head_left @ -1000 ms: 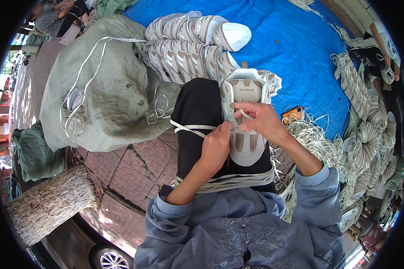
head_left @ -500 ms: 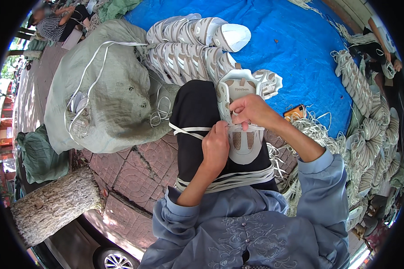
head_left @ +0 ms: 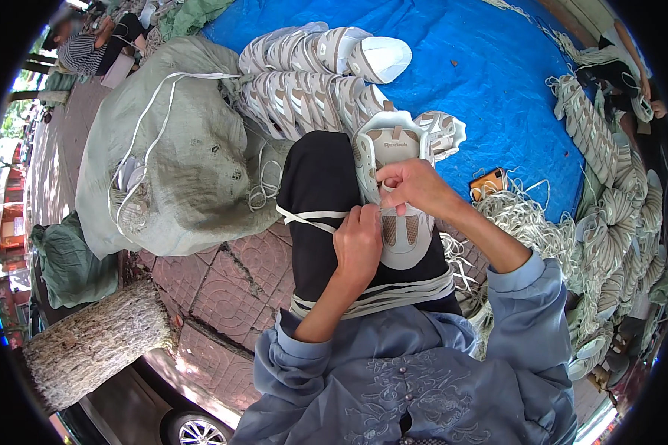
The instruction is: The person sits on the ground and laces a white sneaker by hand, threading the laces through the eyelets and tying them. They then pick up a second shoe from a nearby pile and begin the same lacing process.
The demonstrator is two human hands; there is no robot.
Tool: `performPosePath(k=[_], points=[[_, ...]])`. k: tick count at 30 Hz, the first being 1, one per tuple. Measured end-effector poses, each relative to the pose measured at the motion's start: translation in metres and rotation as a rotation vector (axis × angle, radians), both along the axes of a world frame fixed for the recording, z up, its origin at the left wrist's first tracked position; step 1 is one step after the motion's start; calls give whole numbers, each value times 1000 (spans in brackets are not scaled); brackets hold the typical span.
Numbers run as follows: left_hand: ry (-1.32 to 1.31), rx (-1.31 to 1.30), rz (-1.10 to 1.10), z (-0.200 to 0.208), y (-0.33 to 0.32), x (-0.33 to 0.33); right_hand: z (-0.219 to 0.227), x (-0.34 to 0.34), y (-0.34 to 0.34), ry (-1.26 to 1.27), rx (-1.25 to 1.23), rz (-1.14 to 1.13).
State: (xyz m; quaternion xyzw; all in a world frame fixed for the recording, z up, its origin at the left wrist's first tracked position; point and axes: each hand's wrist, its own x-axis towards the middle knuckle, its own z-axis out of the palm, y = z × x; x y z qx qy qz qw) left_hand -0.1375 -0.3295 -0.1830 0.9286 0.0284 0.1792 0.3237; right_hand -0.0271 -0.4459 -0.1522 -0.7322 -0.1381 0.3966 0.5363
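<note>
At far left we see a rough tree trunk (head_left: 89, 345) and a bulging grey-green woven sack (head_left: 178, 159) bound with white cord. Right of it, our left hand (head_left: 358, 245) pinches a flat white lace (head_left: 312, 217) stretched across our black trouser lap. The white and beige sports shoe (head_left: 397, 193) rests on that lap; our right hand (head_left: 416, 185) grips it at the tongue. A row of matching shoes (head_left: 312, 74) lies on the blue tarpaulin (head_left: 497, 81) beyond. Bundled white laces (head_left: 608, 222) pile up at right.
</note>
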Motion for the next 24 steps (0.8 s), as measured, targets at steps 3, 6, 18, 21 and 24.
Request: performPosePath(k=[3,6,18,21,24], points=[[2,-4,28,-2,-2,1,1,0,0,39,6,-12],[22,47,27,-1,-3,2,2,-1,-1,120,33,-78],[-6,220,-139,3,1,2,1,-2,-3,215,98,-117],[-41,247,-125,-8,-4,0,-2,-2,-6,292,162,-137],[-88,154,-113,-15,-9,3,-3,-3,-8,325,203,-172]])
